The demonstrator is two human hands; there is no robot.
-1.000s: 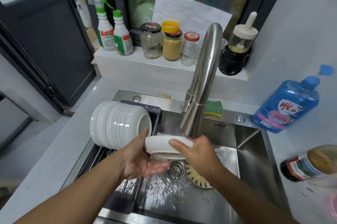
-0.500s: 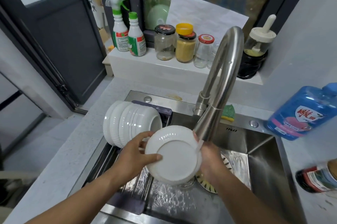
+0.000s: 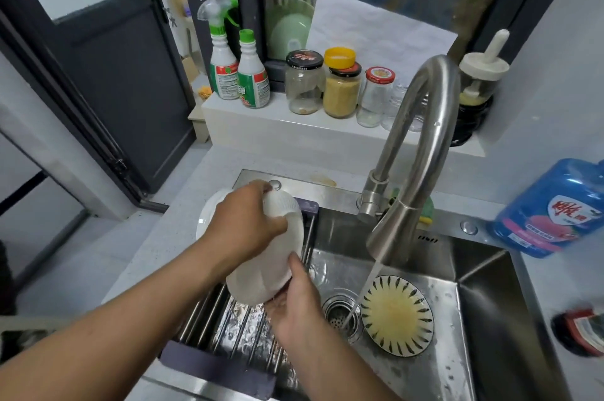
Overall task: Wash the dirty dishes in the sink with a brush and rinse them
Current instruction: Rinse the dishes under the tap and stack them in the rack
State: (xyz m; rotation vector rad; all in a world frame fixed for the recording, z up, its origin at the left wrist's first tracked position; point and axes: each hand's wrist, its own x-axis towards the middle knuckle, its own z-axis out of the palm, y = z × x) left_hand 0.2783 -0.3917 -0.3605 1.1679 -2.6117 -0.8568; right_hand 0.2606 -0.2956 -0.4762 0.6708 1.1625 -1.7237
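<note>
Left of centre, both hands hold a white dish point(image 3: 268, 270), tilted on edge and blurred, over the rack point(image 3: 228, 328) that lies across the left side of the sink point(image 3: 483, 302). The left hand point(image 3: 243, 221) curls over the dish's upper rim, its fingers wrapped round the far edge. The right hand point(image 3: 295, 302) cups the lower rim, thumb pressed on the near face and fingers hidden beneath. Just behind the left hand, a stack point(image 3: 206, 214) of white dishes stands on edge at the rack's far end, mostly hidden. The tap point(image 3: 421, 145) arches over the centre right, and water point(image 3: 366, 289) runs from it down beside the drain point(image 3: 341, 312). A plate point(image 3: 397, 315) with a dark-dashed rim and yellowish film lies flat in the basin, just right of the drain and apart from the hands. A green sponge point(image 3: 428, 214) sits behind the tap. A blue bottle point(image 3: 552, 207) stands at the right edge.
</note>
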